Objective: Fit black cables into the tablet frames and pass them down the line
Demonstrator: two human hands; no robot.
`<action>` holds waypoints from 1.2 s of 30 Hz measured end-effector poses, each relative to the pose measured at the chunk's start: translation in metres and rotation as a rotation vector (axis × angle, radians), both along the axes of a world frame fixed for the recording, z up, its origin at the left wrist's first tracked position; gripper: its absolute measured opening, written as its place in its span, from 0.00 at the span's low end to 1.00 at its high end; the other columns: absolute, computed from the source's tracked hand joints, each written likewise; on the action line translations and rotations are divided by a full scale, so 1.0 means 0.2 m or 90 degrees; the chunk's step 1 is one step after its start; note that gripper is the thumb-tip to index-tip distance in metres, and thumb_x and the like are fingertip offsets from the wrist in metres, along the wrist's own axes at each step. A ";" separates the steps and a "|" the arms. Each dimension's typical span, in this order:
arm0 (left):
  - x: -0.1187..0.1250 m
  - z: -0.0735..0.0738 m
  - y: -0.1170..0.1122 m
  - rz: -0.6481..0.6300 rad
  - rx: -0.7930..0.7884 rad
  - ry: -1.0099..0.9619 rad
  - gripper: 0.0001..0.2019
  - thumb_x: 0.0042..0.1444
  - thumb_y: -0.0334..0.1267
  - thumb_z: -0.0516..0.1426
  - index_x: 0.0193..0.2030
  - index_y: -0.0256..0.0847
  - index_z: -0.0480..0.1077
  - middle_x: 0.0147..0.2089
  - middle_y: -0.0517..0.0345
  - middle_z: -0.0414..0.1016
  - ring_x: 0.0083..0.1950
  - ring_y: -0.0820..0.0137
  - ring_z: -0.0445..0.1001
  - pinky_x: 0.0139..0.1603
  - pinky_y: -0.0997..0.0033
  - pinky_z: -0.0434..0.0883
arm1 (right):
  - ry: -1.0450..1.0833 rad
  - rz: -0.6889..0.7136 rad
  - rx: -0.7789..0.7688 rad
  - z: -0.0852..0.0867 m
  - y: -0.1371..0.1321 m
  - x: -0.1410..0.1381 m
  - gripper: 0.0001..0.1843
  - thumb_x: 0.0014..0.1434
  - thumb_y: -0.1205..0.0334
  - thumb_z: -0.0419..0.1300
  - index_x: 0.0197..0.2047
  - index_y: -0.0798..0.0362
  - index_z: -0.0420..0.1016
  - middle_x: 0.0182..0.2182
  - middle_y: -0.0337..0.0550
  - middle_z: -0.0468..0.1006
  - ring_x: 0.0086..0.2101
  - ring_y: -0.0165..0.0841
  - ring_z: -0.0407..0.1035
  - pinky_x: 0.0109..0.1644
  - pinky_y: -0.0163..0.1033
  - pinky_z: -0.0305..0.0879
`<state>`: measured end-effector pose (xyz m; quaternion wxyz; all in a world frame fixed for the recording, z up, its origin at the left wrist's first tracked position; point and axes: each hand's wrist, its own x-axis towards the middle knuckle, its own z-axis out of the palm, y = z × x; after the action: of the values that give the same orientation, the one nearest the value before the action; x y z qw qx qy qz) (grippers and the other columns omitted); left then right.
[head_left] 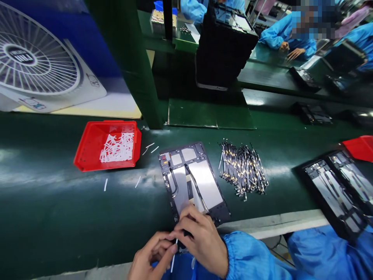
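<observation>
A tablet-like device (204,182) lies with its inner parts exposed on the green bench, its lower edge partly hidden by my hands. At that edge my left hand (154,254) is closed in a pinch. A thin white strip (173,262) runs down from its thumb and fingertips. My right hand (202,239) reaches over the device's lower end, fingers bent together and tips meeting those of my left hand. Something small and dark shows beneath its fingers, too hidden to name. To the device's right lies a heap of thin black flex cables (243,167).
A red bin (84,149) holds many white strips; a few lie loose beside it. A fan (37,58) and a green post (131,66) stand behind. More open devices (329,186) lie at right. Black trays (224,46) are stacked at the back; co-workers in blue sit beyond.
</observation>
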<state>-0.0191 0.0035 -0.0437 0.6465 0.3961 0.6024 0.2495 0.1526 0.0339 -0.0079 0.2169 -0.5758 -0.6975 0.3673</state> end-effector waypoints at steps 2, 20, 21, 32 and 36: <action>0.01 0.02 0.04 0.017 -0.010 -0.029 0.20 0.50 0.57 0.63 0.37 0.40 0.74 0.24 0.61 0.73 0.23 0.75 0.66 0.23 0.80 0.65 | 0.150 -0.011 -0.018 0.02 0.00 0.01 0.06 0.62 0.59 0.62 0.35 0.51 0.77 0.36 0.38 0.77 0.35 0.26 0.73 0.40 0.28 0.67; 0.01 0.03 0.22 -0.124 0.764 0.143 0.13 0.60 0.27 0.57 0.51 0.40 0.72 0.43 0.53 0.82 0.45 0.69 0.80 0.56 0.69 0.74 | 0.292 0.069 0.218 0.30 0.22 0.02 0.04 0.61 0.63 0.64 0.39 0.54 0.79 0.31 0.37 0.82 0.31 0.23 0.76 0.38 0.25 0.69; 0.01 0.02 0.23 -0.128 0.781 0.150 0.12 0.60 0.25 0.57 0.49 0.40 0.72 0.42 0.54 0.82 0.44 0.69 0.80 0.56 0.68 0.74 | 0.302 0.068 0.203 0.34 0.31 -0.01 0.04 0.61 0.63 0.64 0.39 0.52 0.80 0.32 0.36 0.82 0.31 0.23 0.76 0.37 0.25 0.70; 0.00 0.04 0.24 -0.177 0.776 0.144 0.10 0.57 0.21 0.58 0.44 0.35 0.70 0.47 0.48 0.81 0.55 0.66 0.77 0.64 0.63 0.68 | 0.065 0.116 0.126 0.22 1.01 -0.38 0.09 0.64 0.60 0.60 0.44 0.53 0.80 0.48 0.45 0.76 0.48 0.37 0.72 0.55 0.44 0.66; -0.04 0.05 0.36 -0.195 0.788 0.155 0.10 0.57 0.25 0.60 0.45 0.38 0.72 0.51 0.49 0.79 0.56 0.65 0.76 0.64 0.61 0.68 | 0.098 0.082 0.110 0.29 0.68 -0.04 0.20 0.69 0.55 0.52 0.60 0.54 0.68 0.48 0.47 0.69 0.47 0.31 0.69 0.55 0.38 0.66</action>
<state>-0.0264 0.0746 -0.0341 0.2540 0.8023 0.3530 0.4089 0.1452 0.1693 0.0494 0.2944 -0.4795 -0.7431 0.3623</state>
